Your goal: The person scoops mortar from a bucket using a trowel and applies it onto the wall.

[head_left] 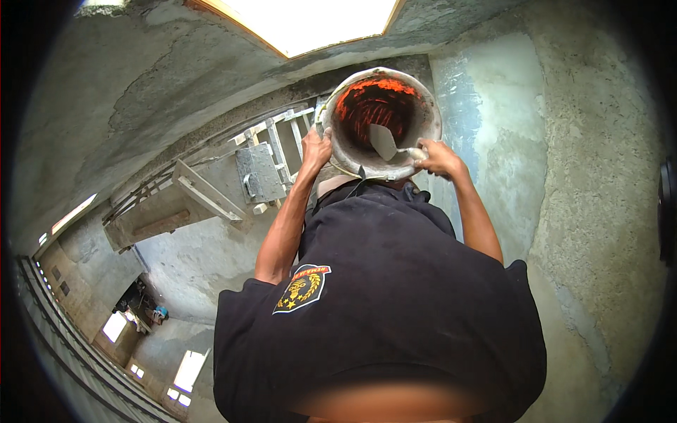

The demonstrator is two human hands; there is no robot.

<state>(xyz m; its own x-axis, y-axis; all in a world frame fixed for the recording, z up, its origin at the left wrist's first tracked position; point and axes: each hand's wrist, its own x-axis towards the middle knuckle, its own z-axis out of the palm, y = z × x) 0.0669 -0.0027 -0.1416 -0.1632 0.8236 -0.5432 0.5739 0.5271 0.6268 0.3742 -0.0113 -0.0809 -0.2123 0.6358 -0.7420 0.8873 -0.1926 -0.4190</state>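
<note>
A mortar-crusted bucket [430,106] is in front of my body, its mouth turned up toward me. Inside, the wall shows orange-red with grey smears; no contents can be made out at its dark bottom. My left hand [316,146] is closed around the bucket's left rim. On the opposite side, my right hand [440,158] grips the pale handle of a trowel [383,142] at the near right rim. The trowel's grey, pointed blade reaches over the bucket's mouth. A thin wire handle hangs along the bucket's left side.
Left of the bucket are wooden bars [276,146] like a ladder or scaffold and a grey board [259,173] with a handle. Farther left is a long plank platform [155,211]. Plastered wall [578,162] runs along the right; a wood-framed opening [303,25] is at the top.
</note>
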